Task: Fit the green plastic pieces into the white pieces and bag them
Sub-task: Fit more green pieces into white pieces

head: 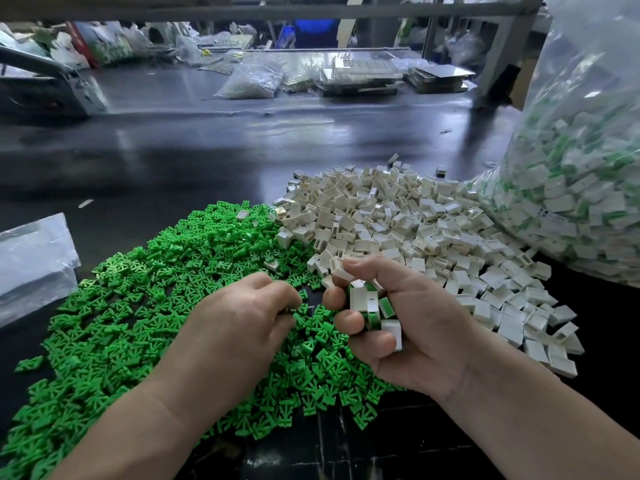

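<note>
A wide heap of small green plastic pieces [145, 306] covers the dark table at front left. A heap of white box-shaped pieces [398, 223] lies to its right. My left hand [239, 317] is down on the green heap with curled fingers; what its fingertips hold is hidden. My right hand [401, 317] cradles several fitted white-and-green pieces [367, 303] in its curled fingers and pinches one white piece [341, 268] between thumb and forefinger. A big clear bag [585, 168] at the right holds many fitted pieces.
A folded clear plastic bag [34, 265] lies at the left edge. Behind the heaps stretches the dark glossy table [207, 150]. At its far side sit bags of parts [252, 79], stacked trays [360, 76] and a metal frame post [502, 53].
</note>
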Demonstrator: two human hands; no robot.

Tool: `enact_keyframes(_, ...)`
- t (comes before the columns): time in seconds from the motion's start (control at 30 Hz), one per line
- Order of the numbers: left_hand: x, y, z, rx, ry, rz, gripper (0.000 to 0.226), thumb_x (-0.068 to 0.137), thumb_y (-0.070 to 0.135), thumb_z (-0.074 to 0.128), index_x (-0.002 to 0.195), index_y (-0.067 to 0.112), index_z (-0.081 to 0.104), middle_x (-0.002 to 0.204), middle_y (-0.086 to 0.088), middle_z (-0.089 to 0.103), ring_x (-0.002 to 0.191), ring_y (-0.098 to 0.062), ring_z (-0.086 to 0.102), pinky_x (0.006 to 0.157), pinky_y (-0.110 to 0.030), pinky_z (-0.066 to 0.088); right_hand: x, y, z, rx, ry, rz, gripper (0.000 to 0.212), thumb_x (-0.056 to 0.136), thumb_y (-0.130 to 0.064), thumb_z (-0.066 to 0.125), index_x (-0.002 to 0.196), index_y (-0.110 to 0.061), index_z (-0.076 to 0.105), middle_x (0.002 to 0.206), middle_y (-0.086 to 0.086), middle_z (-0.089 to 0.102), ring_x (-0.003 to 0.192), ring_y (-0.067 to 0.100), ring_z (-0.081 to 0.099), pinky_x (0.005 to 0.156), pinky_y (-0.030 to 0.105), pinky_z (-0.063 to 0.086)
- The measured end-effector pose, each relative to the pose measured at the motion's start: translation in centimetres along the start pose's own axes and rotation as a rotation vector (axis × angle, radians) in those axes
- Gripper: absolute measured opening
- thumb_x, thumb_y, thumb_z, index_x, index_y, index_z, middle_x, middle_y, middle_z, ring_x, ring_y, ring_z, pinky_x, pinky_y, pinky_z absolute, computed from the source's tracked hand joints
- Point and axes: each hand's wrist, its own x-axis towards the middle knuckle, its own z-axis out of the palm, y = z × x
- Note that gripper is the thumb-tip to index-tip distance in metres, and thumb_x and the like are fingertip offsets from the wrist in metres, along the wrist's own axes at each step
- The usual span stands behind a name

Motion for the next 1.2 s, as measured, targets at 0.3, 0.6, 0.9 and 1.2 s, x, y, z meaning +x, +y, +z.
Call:
enact_keyframes(0.3,0.3,0.7,-0.7,-1.187,0.167,-0.334,0.022,0.070,0.019,0.072,0.092,0.022,0.076,0.076,-0.003,0.071,0.069,-0.017,0.068,0.063,-0.019,0.055,-0.1,0.1,0.3,-0.003,-0.005,0.019,0.027,0.071,-0.023,0.072,0.091,-0.012,0.057,0.073,0.009,0.061,0.047,0.014,0.056,0.029,0.016,0.035)
enact_keyframes(0.6,0.3,0.9,-0.6,-1.400,0.040,-0.312,0.007,0.078,0.018,0.069,0.084,0.016,0.073,0.080,-0.014,0.070,0.066,-0.024,0.068,0.052,-0.027,0.053,-0.7,0.6,0.7,-0.336,0.019,-0.152,0.008,0.095,-0.022,0.064,0.093,-0.015,0.060,0.069,0.006,0.058,0.043,0.013,0.048,0.033,0.015,0.028)
enact_keyframes(0.9,0.2,1.1,-0.8,-1.365,0.052,-0.260,0.033,0.070,0.040,0.080,0.089,0.014,0.073,0.066,-0.008,0.063,0.054,-0.018,0.059,0.046,-0.024,0.047,-0.8,0.7,0.8,-0.449,0.013,-0.188,0.011,0.097,-0.024,0.063,0.088,-0.019,0.062,0.069,0.004,0.060,0.044,0.013,0.049,0.035,0.015,0.029)
enact_keyframes(1.2,-0.3,1.2,-0.9,-1.151,0.064,-0.103,0.018,0.080,0.031,0.068,0.094,0.021,0.074,0.074,-0.009,0.066,0.065,-0.021,0.064,0.056,-0.025,0.052,-0.7,0.6,0.5,-0.449,0.007,-0.226,0.016,0.098,-0.022,0.062,0.082,-0.021,0.063,0.068,0.005,0.060,0.044,0.015,0.049,0.034,0.016,0.030)
